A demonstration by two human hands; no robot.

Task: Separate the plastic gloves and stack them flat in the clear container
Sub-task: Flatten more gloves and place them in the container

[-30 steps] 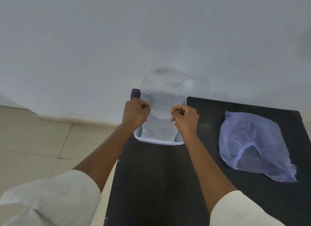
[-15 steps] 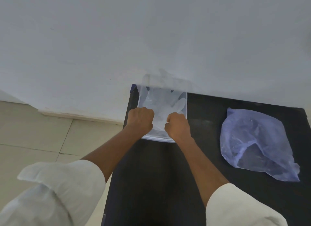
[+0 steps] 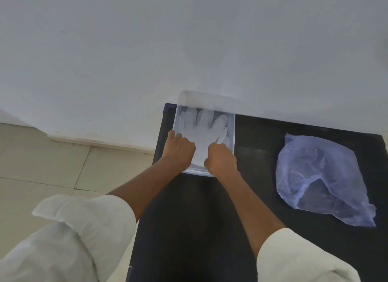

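Note:
A clear plastic glove point(image 3: 202, 126) lies flat inside the clear container point(image 3: 233, 132) at the far left corner of the black table, its fingers pointing toward the wall. My left hand point(image 3: 179, 150) and my right hand point(image 3: 220, 158) sit at the glove's cuff end over the container's near part, fingers curled down on the glove. Whether more gloves lie under it I cannot tell.
A crumpled bluish plastic bag point(image 3: 321, 178) lies on the black table point(image 3: 252, 197) to the right. A white wall rises directly behind the container. Beige floor tiles point(image 3: 52, 166) show beyond the table's left edge.
Both hands lowered the glove from in front of the wall down into the container, where it now lies spread flat.

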